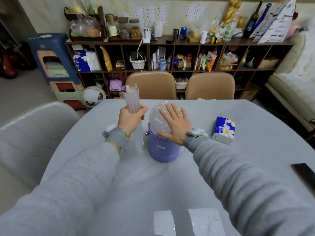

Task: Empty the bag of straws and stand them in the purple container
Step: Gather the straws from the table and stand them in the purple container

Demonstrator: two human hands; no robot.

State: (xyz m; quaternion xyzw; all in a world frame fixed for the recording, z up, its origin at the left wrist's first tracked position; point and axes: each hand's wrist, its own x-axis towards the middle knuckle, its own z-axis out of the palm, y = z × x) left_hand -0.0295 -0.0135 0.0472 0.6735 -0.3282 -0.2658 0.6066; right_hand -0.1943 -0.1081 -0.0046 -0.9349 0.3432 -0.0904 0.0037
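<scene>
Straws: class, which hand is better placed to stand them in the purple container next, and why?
Left. The left hand already grips the straws upright beside the purple container. The right hand lies flat, fingers spread, on crumpled plastic filling its mouth.

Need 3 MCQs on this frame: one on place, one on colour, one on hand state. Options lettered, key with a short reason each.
1. Where does the tissue pack lie?
A. on the table, on the right hand's side of the purple container
B. inside the purple container
C. on a chair seat

2. What colour is the container under the crumpled clear plastic?
A. red
B. purple
C. green

3. What is the left hand doing?
A. lying flat on the table
B. gripping a bundle of straws
C. holding the tissue pack

Key: 1 A, the pack sits on the table beyond the right hand. 2 B, its wall shows purple. 3 B, the fingers curl round the bundle of straws, held upright; the right hand is spread flat over the plastic.
</scene>
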